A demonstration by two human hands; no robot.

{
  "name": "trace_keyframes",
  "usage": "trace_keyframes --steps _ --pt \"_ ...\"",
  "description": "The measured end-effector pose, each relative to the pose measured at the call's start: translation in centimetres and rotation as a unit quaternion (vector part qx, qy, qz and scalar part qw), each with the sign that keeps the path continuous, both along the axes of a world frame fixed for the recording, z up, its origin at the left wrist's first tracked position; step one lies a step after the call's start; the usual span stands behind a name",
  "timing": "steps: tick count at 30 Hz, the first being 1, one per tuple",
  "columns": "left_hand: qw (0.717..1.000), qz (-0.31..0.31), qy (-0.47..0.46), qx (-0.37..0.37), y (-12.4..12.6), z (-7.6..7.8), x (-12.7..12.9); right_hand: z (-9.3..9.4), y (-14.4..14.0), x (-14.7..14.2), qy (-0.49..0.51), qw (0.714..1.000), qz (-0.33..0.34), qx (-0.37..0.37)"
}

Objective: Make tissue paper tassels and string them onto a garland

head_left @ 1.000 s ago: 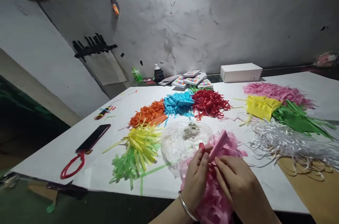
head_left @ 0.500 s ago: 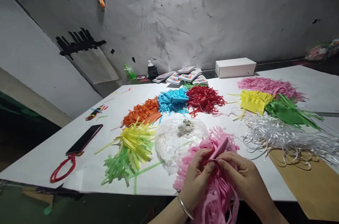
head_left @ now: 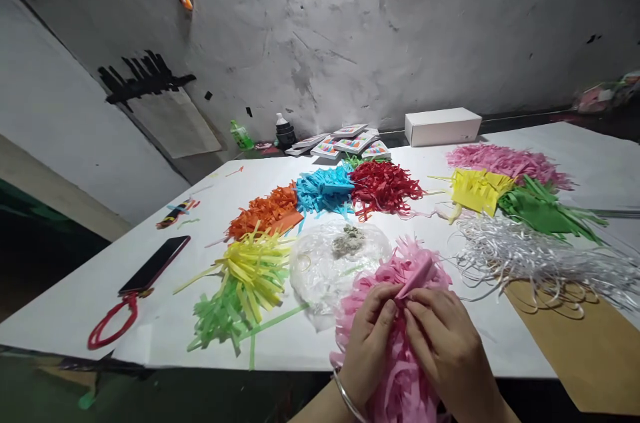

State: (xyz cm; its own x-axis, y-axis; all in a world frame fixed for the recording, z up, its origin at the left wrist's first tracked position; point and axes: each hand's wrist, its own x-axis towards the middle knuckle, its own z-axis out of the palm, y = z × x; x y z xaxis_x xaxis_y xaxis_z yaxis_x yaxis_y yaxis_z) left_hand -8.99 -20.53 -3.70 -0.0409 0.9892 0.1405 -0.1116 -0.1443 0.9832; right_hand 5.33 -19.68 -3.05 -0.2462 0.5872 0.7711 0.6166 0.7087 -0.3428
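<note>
Pink fringed tissue paper (head_left: 395, 379) hangs over the table's front edge, and a pink bundle lies behind it on the tabletop. My left hand (head_left: 373, 323) pinches the pink paper near its folded strip (head_left: 416, 276). My right hand (head_left: 440, 333) is closed on the same paper just to the right, its fingertips close to the left ones. What lies between the fingertips is too small to make out. Right behind the hands sits a clear plastic bag (head_left: 313, 276) with greyish bits in it.
Fringed paper bundles lie around: yellow (head_left: 255, 269), light green (head_left: 217, 316), orange (head_left: 265, 209), blue (head_left: 325, 189), red (head_left: 385, 188). White strings (head_left: 540, 256) rest on brown card (head_left: 580, 349) at right. A phone (head_left: 156, 264) with a red strap is left; a white box (head_left: 443, 127) stands behind.
My right hand has turned more over the pink paper, and its fingers have shifted slightly down. My left hand stays on the paper with little movement. The view has shifted slightly.
</note>
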Motion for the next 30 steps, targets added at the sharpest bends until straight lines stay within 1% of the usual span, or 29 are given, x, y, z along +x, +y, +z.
trace_keyframes --steps 2,4,6,8,10,11,12,13,14,16,17,18,19,20,21,23,25,27,28,30 --pt "1.000 -0.009 0.001 0.005 -0.1 -0.2 0.1 0.1 0.0 0.1 0.049 0.998 0.007 -0.040" --pt "1.000 -0.010 0.004 0.011 0.0 -0.4 0.0 0.3 0.1 0.4 0.100 0.988 0.024 -0.117" --pt "1.000 -0.007 0.020 0.014 0.0 -0.5 -0.1 0.6 0.2 0.7 0.140 0.967 0.053 -0.205" --pt "0.999 -0.011 0.047 0.021 0.2 -0.4 -0.3 1.1 0.5 1.1 0.166 0.938 0.098 -0.289" --pt "0.995 -0.030 0.085 0.035 0.4 0.1 -0.5 1.6 0.7 1.5 0.180 0.911 0.139 -0.344" --pt "0.992 -0.042 0.111 0.046 0.5 0.4 -0.6 1.8 0.8 1.7 0.180 0.906 0.149 -0.354" --pt "0.987 -0.053 0.140 0.057 0.6 0.7 -0.7 2.0 0.9 1.8 0.173 0.909 0.148 -0.349" --pt "0.981 -0.062 0.172 0.069 0.8 1.0 -0.8 2.1 0.9 1.9 0.161 0.922 0.136 -0.324" --pt "0.973 -0.068 0.203 0.083 0.9 1.3 -0.8 2.2 0.9 1.9 0.141 0.944 0.113 -0.276" --pt "0.959 -0.069 0.253 0.112 1.2 1.7 -1.0 2.4 0.9 1.9 0.079 0.986 0.055 -0.135" --pt "0.953 -0.067 0.269 0.126 1.3 1.8 -1.0 2.4 0.9 1.8 0.044 0.997 0.028 -0.060" --pt "0.948 -0.066 0.279 0.137 1.4 1.8 -1.1 2.4 0.8 1.7 0.008 1.000 0.008 0.001" --pt "0.944 -0.066 0.288 0.148 1.4 1.8 -1.2 2.3 0.8 1.6 -0.027 0.999 -0.006 0.040" --pt "0.939 -0.067 0.297 0.162 1.5 1.7 -1.2 2.2 0.9 1.6 -0.059 0.996 -0.012 0.058" --pt "0.932 -0.067 0.308 0.180 1.5 1.6 -1.3 2.0 0.9 1.5 -0.086 0.994 -0.013 0.062" --pt "0.913 -0.055 0.336 0.224 1.5 1.2 -1.5 1.7 1.0 1.6 -0.121 0.992 -0.006 0.038" --pt "0.890 -0.015 0.370 0.267 1.5 1.0 -1.7 1.4 1.2 1.9 -0.109 0.994 0.004 -0.007" --pt "0.856 0.024 0.410 0.314 1.6 1.1 -1.9 1.4 1.3 2.4 -0.063 0.996 0.011 -0.063" --pt "0.834 0.032 0.432 0.341 1.6 1.4 -2.0 1.4 1.4 2.6 -0.037 0.995 0.009 -0.091" --pt "0.787 0.019 0.480 0.386 1.8 2.2 -2.2 1.7 1.4 2.8 0.004 0.990 -0.005 -0.143"
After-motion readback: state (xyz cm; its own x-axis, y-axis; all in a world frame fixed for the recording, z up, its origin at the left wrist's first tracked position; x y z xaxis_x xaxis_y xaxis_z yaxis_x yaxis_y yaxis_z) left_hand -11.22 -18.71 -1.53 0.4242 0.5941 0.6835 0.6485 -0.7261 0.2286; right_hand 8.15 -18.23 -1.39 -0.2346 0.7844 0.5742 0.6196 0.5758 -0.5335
